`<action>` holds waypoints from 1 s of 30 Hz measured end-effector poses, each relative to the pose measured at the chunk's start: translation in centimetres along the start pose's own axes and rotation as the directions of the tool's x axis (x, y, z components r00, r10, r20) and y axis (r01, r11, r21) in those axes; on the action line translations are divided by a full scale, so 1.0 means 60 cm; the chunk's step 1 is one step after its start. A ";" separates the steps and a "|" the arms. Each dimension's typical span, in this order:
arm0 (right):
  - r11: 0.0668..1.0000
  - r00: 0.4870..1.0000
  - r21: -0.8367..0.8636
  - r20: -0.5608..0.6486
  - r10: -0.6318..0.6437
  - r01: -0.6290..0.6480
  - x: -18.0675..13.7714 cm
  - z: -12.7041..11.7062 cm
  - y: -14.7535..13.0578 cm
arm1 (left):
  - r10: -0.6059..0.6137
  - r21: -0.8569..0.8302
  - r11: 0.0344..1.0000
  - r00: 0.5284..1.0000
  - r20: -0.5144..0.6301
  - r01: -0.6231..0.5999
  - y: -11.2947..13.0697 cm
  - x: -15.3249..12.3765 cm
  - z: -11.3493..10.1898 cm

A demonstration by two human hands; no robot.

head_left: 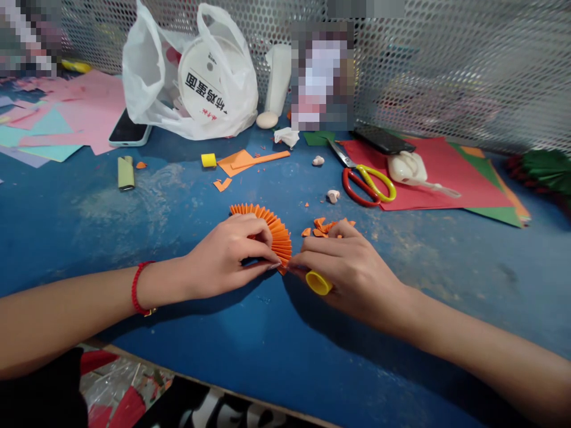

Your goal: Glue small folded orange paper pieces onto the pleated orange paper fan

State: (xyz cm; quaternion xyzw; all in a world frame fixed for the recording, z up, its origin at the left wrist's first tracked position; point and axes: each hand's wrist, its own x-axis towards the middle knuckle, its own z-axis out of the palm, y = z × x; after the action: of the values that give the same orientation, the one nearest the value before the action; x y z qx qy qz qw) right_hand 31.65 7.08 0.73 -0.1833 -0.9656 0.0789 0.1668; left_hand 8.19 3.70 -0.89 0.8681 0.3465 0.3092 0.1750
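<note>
An orange pleated paper fan [279, 235] is spread in a half-round just above the blue tabletop. My left hand [236, 252] covers part of it, thumb and forefinger pinching its lower right end. From the right, my right hand [352, 264] meets the same end with closed fingertips; the exact pinch is small and partly hidden. A yellow ring-like tube [319, 283] sits around a finger of my right hand. Curled orange paper scraps [322, 226] lie just behind that hand.
Scissors [368, 184] rest by red paper sheets [428, 184] at the right. Further back stand a white plastic bag [151, 89] and a phone [129, 129]. A lighter [126, 173], a yellow tube [208, 160] and orange paper [238, 161] lie mid-table. Pink sheets [96, 104] are at left.
</note>
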 end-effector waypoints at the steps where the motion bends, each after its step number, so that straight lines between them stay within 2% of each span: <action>1: 1.000 1.000 0.002 0.003 0.008 -0.008 0.001 -0.001 -0.001 | 0.004 -0.002 1.000 1.000 -0.003 -0.004 0.000 0.000 0.000; 9: 0.999 0.995 0.001 0.086 0.049 -0.049 0.018 -0.007 -0.005 | -0.011 -0.013 1.000 0.999 -0.042 0.011 0.003 0.000 0.000; 24: 0.999 0.994 -0.002 0.098 0.043 -0.043 0.018 -0.006 0.000 | -0.004 0.055 0.998 1.000 0.020 0.003 -0.001 -0.001 -0.002; 30: 0.999 0.997 0.022 0.073 0.037 -0.039 0.018 -0.007 -0.001 | -0.003 0.080 0.997 1.000 0.007 0.002 0.002 -0.001 -0.002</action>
State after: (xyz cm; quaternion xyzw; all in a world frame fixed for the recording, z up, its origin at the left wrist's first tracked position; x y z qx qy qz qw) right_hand 30.82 7.48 1.46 -0.1965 -0.9664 0.1001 0.1321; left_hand 8.14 3.59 -0.77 0.8751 0.3590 0.2919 0.1418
